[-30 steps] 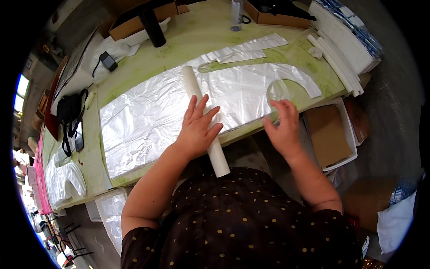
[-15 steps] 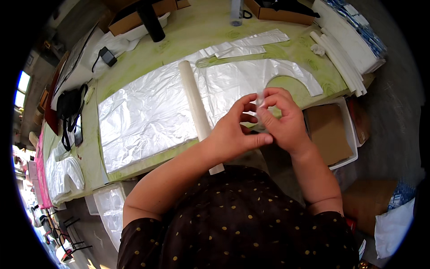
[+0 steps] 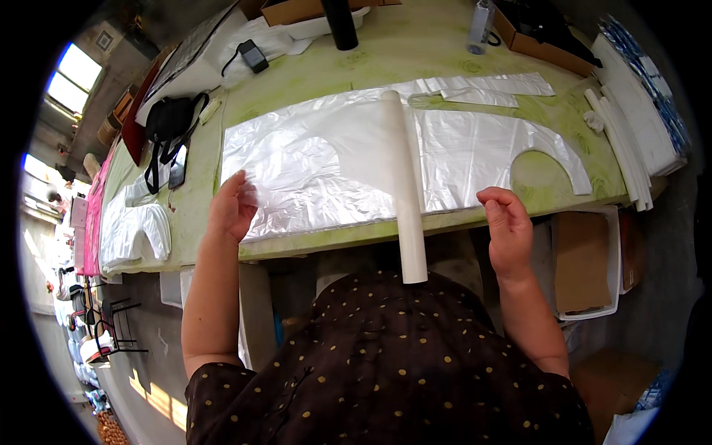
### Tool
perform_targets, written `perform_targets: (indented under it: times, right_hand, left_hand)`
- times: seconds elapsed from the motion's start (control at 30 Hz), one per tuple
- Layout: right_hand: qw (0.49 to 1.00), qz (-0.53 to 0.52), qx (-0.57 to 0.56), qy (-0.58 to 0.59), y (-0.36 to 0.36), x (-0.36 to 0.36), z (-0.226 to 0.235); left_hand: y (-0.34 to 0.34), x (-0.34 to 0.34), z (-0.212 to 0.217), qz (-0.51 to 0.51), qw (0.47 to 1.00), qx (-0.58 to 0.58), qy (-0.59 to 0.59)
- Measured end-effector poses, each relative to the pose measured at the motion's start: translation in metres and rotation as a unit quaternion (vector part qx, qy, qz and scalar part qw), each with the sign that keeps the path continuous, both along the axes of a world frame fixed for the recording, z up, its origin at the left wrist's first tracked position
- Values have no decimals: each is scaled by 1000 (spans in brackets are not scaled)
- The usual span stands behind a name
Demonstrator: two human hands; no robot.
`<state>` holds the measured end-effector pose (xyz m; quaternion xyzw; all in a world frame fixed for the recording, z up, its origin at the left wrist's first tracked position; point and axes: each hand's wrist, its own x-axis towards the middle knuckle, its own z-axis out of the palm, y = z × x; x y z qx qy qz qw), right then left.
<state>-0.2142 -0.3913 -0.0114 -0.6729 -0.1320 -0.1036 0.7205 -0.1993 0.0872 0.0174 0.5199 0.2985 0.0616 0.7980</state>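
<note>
A stack of clear plastic aprons (image 3: 311, 178) lies flat on the green table, its neck loop curving at the right end. Across the stack rests a long off-white tube (image 3: 404, 185), its near end sticking out over the table's front edge. At the lower left corner of the aprons is my left hand (image 3: 231, 211), fingers raised and partly blurred; whether they pinch the film does not show. Beside the aprons' front edge on the right, my right hand (image 3: 508, 233) has curled fingers with the thumb against them. Anything between those fingertips is too small to make out.
Several white rolls (image 3: 619, 144) lie at the table's right end beside a white foam box (image 3: 641, 119). A black bottle (image 3: 340, 24) and a clear bottle (image 3: 480, 28) stand at the back. Left are a black bag (image 3: 167, 122) and a folded white plastic piece (image 3: 137, 230).
My hands have moved from close together to wide apart, the left one to the aprons' left corner. The view has shifted, so the table sits further right.
</note>
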Motion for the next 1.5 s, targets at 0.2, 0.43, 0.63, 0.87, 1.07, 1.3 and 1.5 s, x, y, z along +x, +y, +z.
perform_targets:
  times: [0.2,0.43,0.63,0.87,1.07,1.3,1.5]
  right_hand:
    - [997,18,-63,-38,25,-1,-11]
    - [993,30,-107,-45,39,-5,-7]
    - [981,9,-179,-81,37,-8,-4]
    - [954,63,-254,-147,50,-4,-2]
    - [911,131,-340,-192,69,6,1]
    - [904,154,-349,-195,83,6,14]
    - [937,40,-287,-196,71,2,10]
  left_hand:
    - [27,15,-7,176,981,33,-76]
    - [-127,77,7,-9,966,77,-245]
    - [-211,51,-43,-260,768,544,-216]
    - [-207,30,-53,-302,608,721,-137]
    - [-197,40,-27,-349,584,724,-114]
    - [-202,49,-14,-276,589,647,-398]
    - [-203,48,-20,-188,630,676,-332]
